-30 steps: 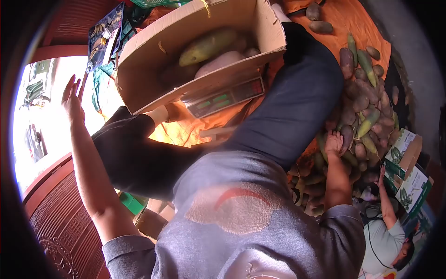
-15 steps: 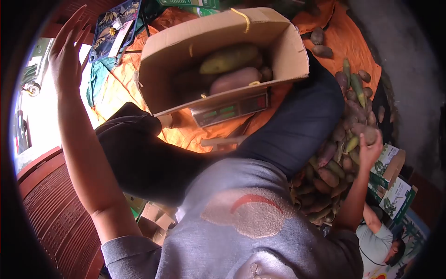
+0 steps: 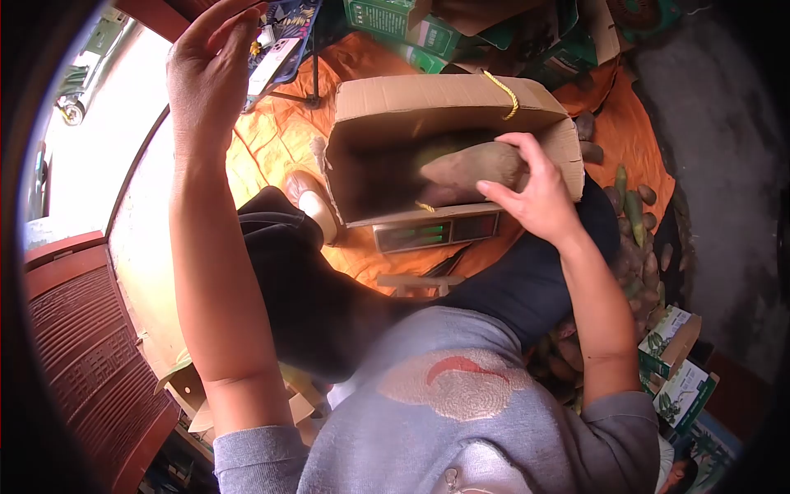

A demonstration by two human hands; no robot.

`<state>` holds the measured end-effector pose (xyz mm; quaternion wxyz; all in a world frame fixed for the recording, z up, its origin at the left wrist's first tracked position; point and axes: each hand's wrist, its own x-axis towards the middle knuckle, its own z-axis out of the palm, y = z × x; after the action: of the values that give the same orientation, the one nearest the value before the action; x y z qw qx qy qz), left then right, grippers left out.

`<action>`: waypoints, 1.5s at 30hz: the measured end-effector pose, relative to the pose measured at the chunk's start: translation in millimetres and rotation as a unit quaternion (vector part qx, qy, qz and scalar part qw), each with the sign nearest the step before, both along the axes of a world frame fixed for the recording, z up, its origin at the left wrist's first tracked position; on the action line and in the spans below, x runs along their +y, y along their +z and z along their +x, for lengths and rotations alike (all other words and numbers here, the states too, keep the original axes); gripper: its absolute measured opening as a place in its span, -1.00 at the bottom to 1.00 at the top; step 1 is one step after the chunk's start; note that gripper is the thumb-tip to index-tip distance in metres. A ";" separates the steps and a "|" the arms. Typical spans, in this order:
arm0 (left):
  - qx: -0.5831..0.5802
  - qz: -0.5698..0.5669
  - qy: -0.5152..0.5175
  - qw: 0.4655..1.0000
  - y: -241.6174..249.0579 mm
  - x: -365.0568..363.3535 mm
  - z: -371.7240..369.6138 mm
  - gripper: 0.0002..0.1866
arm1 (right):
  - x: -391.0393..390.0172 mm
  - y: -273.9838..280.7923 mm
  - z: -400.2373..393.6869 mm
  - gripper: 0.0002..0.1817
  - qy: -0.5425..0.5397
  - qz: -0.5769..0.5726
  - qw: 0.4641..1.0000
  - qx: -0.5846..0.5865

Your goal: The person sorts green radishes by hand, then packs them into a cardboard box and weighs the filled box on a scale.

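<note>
My right hand [image 3: 539, 193] is inside the near right part of a cardboard box [image 3: 448, 97], fingers and thumb closed around a large, tapering, brownish root vegetable [image 3: 473, 167]. Other vegetables lie beneath it, mostly in shadow. The box is tilted toward me, with a yellow rope handle [image 3: 508, 92] on its far wall. Under it, a scale [image 3: 432, 234] shows lit green digits. Raised at the upper left, my left hand [image 3: 212, 78] holds nothing; its fingers are loosely bent and apart, partly cut off by the top edge.
A pile of root vegetables [image 3: 638, 247] lies to my right on an orange tarp [image 3: 613, 136]. Green cartons [image 3: 403, 25] stand beyond the box; white-green cartons [image 3: 687, 383] are at the lower right, near another person. A patterned folding seat [image 3: 288, 33] carries a phone. Carved red-brown wood [image 3: 78, 329] borders the left.
My right hand has moved from the pile to the box, carrying the root vegetable. My left hand has shifted right and its fingers have bent. The view has turned.
</note>
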<state>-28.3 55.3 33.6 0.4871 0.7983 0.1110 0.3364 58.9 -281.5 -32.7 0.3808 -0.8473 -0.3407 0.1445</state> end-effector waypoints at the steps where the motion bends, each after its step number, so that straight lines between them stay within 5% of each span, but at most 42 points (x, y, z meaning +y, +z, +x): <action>1: 0.002 0.007 0.000 1.000 -1.3 3.5 -0.9 -0.72 | 13.0 -5.3 -4.4 -0.41 0.021 -0.013 1.000 -0.006; 3: 0.001 0.012 -0.004 1.000 -3.0 6.6 -3.0 -0.72 | 25.0 -6.8 -9.1 -0.38 0.042 -0.035 0.993 0.103; 5: -0.004 0.008 -0.011 1.000 -1.9 8.1 -4.0 -0.72 | 19.8 1.4 -5.8 -0.38 0.045 -0.053 0.996 -0.051; 10: -0.004 -0.015 -0.011 1.000 0.9 -0.3 -4.5 -0.69 | -45.6 9.5 7.4 -0.58 -0.125 0.091 0.986 -0.055; 15: 0.000 -0.040 -0.024 0.999 -4.5 2.2 -6.9 -0.66 | -153.8 8.9 8.9 -0.69 -0.323 0.162 0.919 -0.158; 20: -0.001 -0.161 0.016 0.987 -0.5 -8.5 -5.5 -0.71 | -304.8 -56.5 -3.2 -0.71 -0.484 0.156 0.851 -0.129; 25: 0.047 -0.297 0.040 0.953 2.4 -13.4 -1.3 -0.64 | -374.2 -138.1 -66.4 -0.80 -0.605 0.120 0.787 0.030; 29: 0.082 -0.311 0.011 0.947 -9.0 0.3 -1.4 -0.62 | -390.9 -219.9 -130.1 -0.80 -0.580 0.007 0.804 0.132; 30: 0.085 -0.317 -0.005 0.945 -14.4 7.7 -1.4 -0.62 | -413.3 -255.7 -149.4 -0.75 -0.550 -0.116 0.811 0.161; 31: 0.087 -0.324 -0.020 0.942 -19.5 13.7 -1.1 -0.62 | -406.2 -259.4 -164.1 -0.72 -0.508 -0.200 0.808 0.222; 33: 0.079 -0.331 -0.010 0.940 -26.0 20.3 0.1 -0.60 | -395.2 -269.4 -189.3 -0.60 -0.440 -0.178 0.770 0.426; 34: 0.079 -0.327 -0.003 0.942 -27.5 22.2 0.8 -0.60 | -374.8 -252.9 -205.1 -0.56 -0.364 -0.240 0.845 0.310; 37: 0.091 -0.316 0.014 0.944 -32.3 23.1 2.2 -0.56 | -374.3 -273.7 -215.1 -0.53 -0.292 -0.305 0.853 0.308; 38: 0.099 -0.316 0.014 0.943 -36.8 38.0 2.6 -0.55 | -369.0 -265.7 -216.6 -0.54 -0.252 -0.380 0.860 0.229; 41: 0.121 -0.279 0.009 0.953 -46.4 63.2 2.4 -0.53 | -385.3 -299.2 -231.4 -0.57 -0.166 -0.315 0.930 0.096; 43: 0.133 -0.206 -0.036 0.969 -55.9 89.3 -2.3 -0.54 | -393.8 -326.2 -248.4 -0.64 -0.274 -0.345 0.855 0.274; 45: 0.145 -0.103 -0.105 0.978 -77.2 158.9 -8.4 -0.54 | -337.3 -240.4 -237.4 -0.69 -0.298 -0.400 0.819 0.283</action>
<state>-36.7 214.2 -43.5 0.5779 0.7914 0.1304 0.1505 -178.5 -618.8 -273.0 0.1129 -0.9069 0.1396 0.3811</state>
